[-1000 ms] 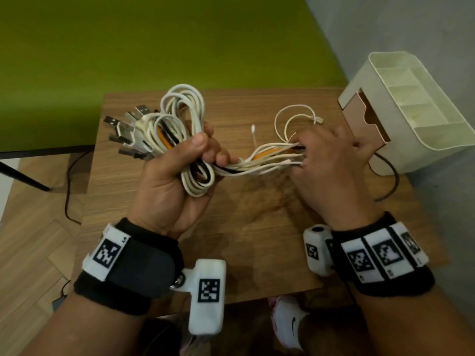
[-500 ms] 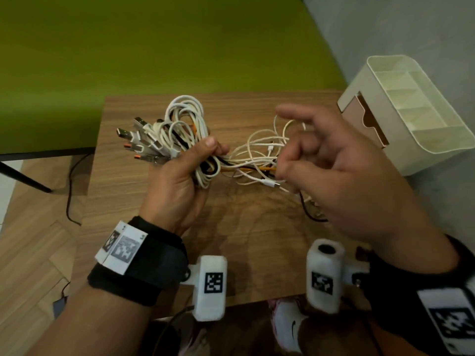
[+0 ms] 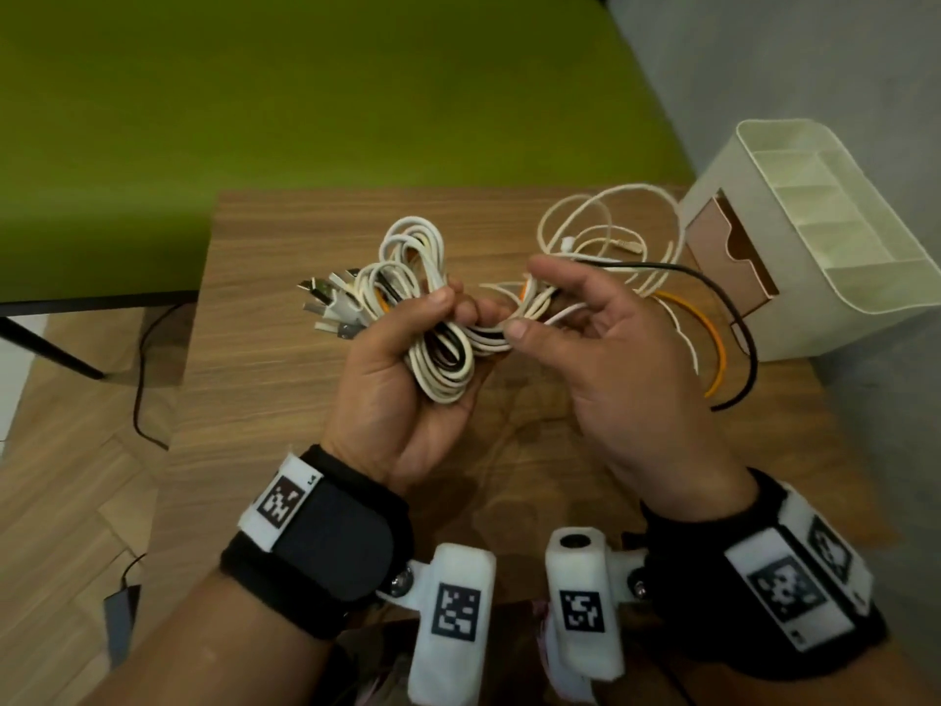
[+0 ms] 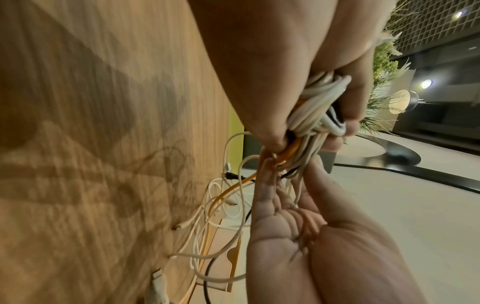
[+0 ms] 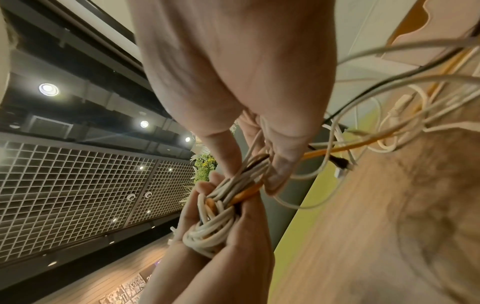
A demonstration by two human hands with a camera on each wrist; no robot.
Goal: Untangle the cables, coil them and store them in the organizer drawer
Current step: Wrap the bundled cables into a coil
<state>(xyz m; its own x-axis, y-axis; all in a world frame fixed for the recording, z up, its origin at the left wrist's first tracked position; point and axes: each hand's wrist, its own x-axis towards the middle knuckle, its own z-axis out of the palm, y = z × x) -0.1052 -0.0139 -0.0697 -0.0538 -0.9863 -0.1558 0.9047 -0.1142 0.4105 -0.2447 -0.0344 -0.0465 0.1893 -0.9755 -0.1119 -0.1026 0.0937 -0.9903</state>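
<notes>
**Right hand back on the strands**

The right hand (image 3: 606, 349), spread in the air half a second ago, now pinches loose strands beside the left hand (image 3: 407, 369), which grips the cable bundle (image 3: 433, 318) (plugs fanned out) above the table (image 3: 265, 400). The organizer (image 3: 825, 236) stands at the far right corner.

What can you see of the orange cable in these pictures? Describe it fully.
The orange cable is thin, smooth and plastic-looking, one strand among many white ones. Part is caught in the coiled bundle gripped by the left hand; it passes through the right hand fingers, then arcs free beside the organizer, next to a black cable. Its plugs cannot be made out.
</notes>
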